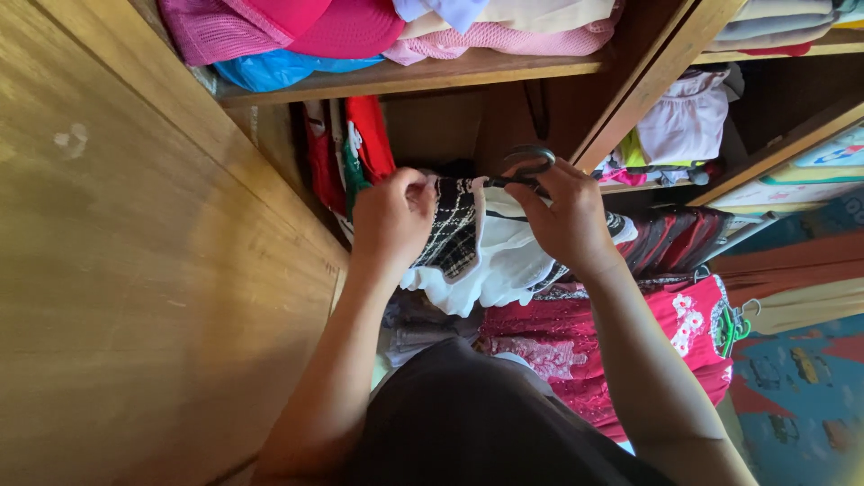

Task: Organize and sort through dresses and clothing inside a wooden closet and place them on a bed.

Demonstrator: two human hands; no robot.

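Both hands clamped: left hand on black-and-white checked cloth garment, right hand gripping dark curved hanger hook just above it; best kept level.

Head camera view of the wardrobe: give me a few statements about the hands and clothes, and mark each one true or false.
1. Both hands grip the black-and-white checked garment on a hanger. True: the left hand holds its edge, the right hand is at the hanger's hook.
2. The shelf above holds folded pink and blue clothes. True.
3. The red embroidered garment hangs above the hands. False: it lies below them.
4. The right hand is empty. False: its fingers close on the hanger.
5. The wooden door stands on the left. True.
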